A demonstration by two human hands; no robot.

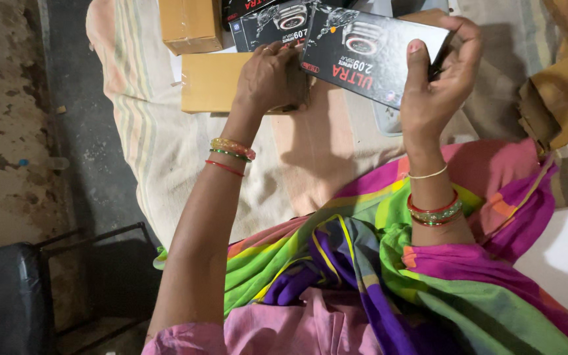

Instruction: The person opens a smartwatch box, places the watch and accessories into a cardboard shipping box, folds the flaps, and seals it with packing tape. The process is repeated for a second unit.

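Holding a black product box (369, 52) at upper centre, right hand (438, 85) fingers clamp its end; left hand (267, 79) curls around its other end. Brown cartons (212, 82) lie unopened beneath.

Bed or cot covered with a pale striped cloth (159, 141), beside a worn concrete floor (8, 131). On the cloth: plain brown cardboard box (208, 82), another brown box (190, 25) farther up, a second black product box (272, 26) between them. More brown cartons (563, 98) at the right edge.
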